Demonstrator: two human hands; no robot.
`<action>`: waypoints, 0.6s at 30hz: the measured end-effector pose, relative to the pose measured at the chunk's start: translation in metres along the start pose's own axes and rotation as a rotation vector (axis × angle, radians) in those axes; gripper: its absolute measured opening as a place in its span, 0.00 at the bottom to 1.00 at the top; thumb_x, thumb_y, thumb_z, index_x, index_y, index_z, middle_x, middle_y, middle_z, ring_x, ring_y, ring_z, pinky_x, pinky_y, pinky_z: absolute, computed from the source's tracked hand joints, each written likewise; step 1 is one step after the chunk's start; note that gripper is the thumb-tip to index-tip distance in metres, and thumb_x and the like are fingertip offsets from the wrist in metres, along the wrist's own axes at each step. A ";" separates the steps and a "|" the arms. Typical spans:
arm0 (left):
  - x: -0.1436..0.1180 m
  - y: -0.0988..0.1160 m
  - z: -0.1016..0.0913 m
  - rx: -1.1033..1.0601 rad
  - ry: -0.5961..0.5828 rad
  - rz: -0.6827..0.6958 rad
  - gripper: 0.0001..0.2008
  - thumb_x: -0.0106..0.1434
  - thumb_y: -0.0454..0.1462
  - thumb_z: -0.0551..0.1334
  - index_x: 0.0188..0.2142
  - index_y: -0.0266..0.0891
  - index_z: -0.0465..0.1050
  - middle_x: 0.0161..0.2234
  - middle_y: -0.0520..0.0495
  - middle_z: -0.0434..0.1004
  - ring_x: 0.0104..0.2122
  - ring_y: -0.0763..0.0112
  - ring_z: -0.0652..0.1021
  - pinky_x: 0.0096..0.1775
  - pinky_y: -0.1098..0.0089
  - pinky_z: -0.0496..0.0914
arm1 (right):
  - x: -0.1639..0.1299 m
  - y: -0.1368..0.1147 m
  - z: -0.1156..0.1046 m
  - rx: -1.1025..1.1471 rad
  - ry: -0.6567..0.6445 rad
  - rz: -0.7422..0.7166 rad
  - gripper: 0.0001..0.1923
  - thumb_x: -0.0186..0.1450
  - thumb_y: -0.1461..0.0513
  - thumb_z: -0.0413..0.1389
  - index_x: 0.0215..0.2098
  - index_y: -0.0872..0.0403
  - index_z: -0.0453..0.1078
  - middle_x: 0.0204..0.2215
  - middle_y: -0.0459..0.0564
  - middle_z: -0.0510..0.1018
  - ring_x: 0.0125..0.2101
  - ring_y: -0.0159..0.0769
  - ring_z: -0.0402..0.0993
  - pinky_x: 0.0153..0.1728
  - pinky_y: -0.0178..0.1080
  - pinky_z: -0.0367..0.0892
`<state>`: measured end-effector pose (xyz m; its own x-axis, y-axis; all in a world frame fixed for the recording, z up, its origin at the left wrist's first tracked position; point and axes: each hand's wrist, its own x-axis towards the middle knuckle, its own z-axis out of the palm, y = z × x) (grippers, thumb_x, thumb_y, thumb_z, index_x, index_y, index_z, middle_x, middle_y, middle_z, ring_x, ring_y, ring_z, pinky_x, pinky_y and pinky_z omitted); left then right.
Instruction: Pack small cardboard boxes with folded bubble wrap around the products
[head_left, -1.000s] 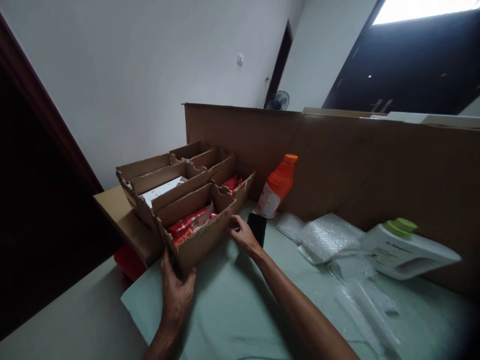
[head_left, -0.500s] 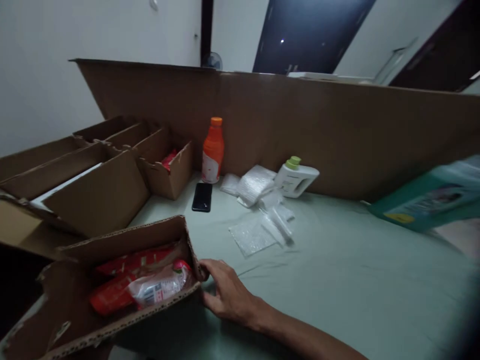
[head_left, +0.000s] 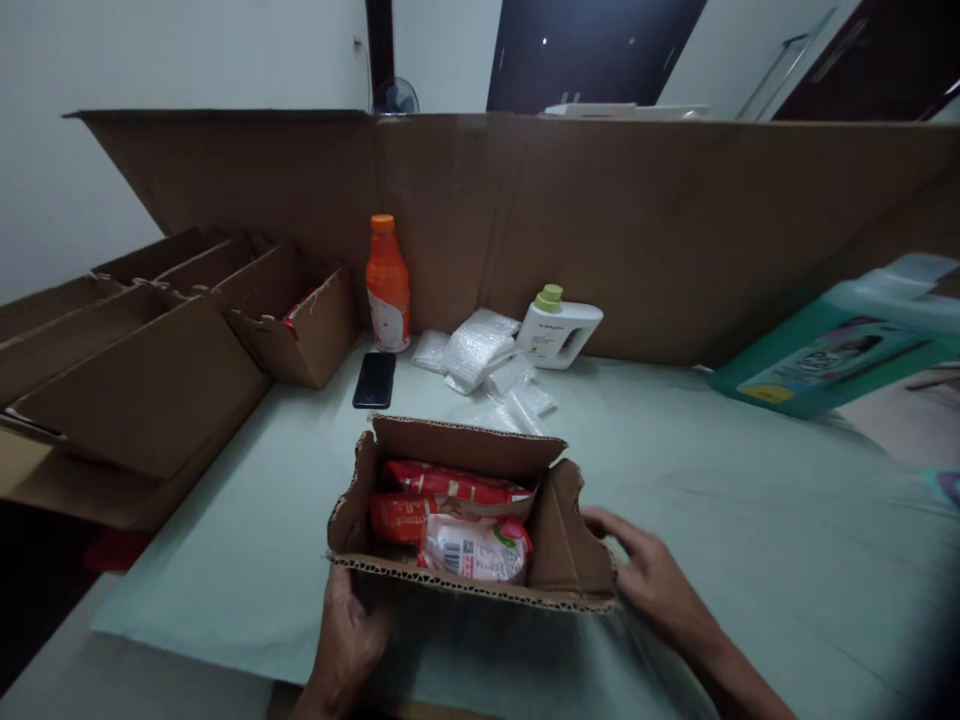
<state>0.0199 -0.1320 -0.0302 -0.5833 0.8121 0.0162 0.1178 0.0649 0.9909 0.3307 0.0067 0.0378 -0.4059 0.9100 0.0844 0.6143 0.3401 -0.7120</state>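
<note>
Cardboard box point(head_left: 465, 520), one, corrugated, open-topped with ragged edges: half a second ago at lower left of the frame, now at lower centre on the pale green desk point(head_left: 712, 520). Left hand point(head_left: 346, 640), earlier out of view, now grips the box's near left corner, fingers curled under the wall. Right hand point(head_left: 654, 585) rests against the right wall, fingers loosely spread.
Contents: two red glossy packets point(head_left: 442, 484), one white-labelled pouch point(head_left: 474, 548).
Behind, upper centre: one orange plastic bottle point(head_left: 387, 285), one black phone point(head_left: 374, 380), one white jug point(head_left: 559, 328) with green cap, several bubble-wrap pieces point(head_left: 476, 350).
</note>
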 end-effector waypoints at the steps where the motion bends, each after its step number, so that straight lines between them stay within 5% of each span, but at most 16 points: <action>1: 0.000 0.000 0.001 0.021 -0.007 -0.022 0.38 0.55 0.54 0.68 0.59 0.34 0.67 0.51 0.33 0.78 0.54 0.48 0.76 0.57 0.54 0.70 | 0.018 0.006 -0.003 -0.044 0.074 0.010 0.21 0.66 0.51 0.51 0.47 0.54 0.77 0.44 0.57 0.83 0.43 0.47 0.80 0.46 0.46 0.75; 6: -0.014 -0.018 -0.007 0.184 0.071 -0.106 0.35 0.56 0.56 0.65 0.54 0.34 0.68 0.45 0.36 0.79 0.50 0.48 0.78 0.56 0.53 0.71 | 0.115 0.027 0.020 -0.285 0.200 -0.033 0.29 0.57 0.55 0.58 0.56 0.57 0.72 0.51 0.60 0.80 0.49 0.52 0.77 0.48 0.48 0.72; 9: -0.019 -0.030 -0.015 0.235 0.091 -0.119 0.35 0.55 0.59 0.64 0.52 0.35 0.70 0.43 0.37 0.79 0.49 0.48 0.79 0.52 0.55 0.73 | 0.144 0.043 0.030 -0.321 0.208 -0.008 0.23 0.58 0.59 0.56 0.51 0.52 0.75 0.45 0.54 0.84 0.43 0.48 0.80 0.46 0.45 0.71; 13: -0.018 -0.031 -0.027 0.363 0.110 -0.125 0.33 0.52 0.63 0.63 0.41 0.36 0.75 0.37 0.37 0.81 0.46 0.46 0.80 0.49 0.53 0.76 | 0.123 0.080 -0.015 -0.399 0.289 0.128 0.19 0.60 0.60 0.52 0.47 0.52 0.76 0.42 0.54 0.84 0.38 0.46 0.80 0.41 0.44 0.70; 18: -0.005 -0.020 -0.039 0.472 -0.014 -0.087 0.29 0.51 0.64 0.62 0.31 0.40 0.78 0.29 0.40 0.82 0.40 0.45 0.82 0.42 0.54 0.79 | 0.046 0.116 -0.099 -0.623 0.434 0.307 0.24 0.62 0.52 0.54 0.50 0.59 0.74 0.47 0.69 0.80 0.43 0.61 0.77 0.41 0.55 0.67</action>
<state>-0.0105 -0.1599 -0.0450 -0.5969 0.7994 -0.0686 0.4233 0.3864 0.8194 0.4501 0.1117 0.0281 0.0612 0.9515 0.3015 0.9706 0.0137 -0.2403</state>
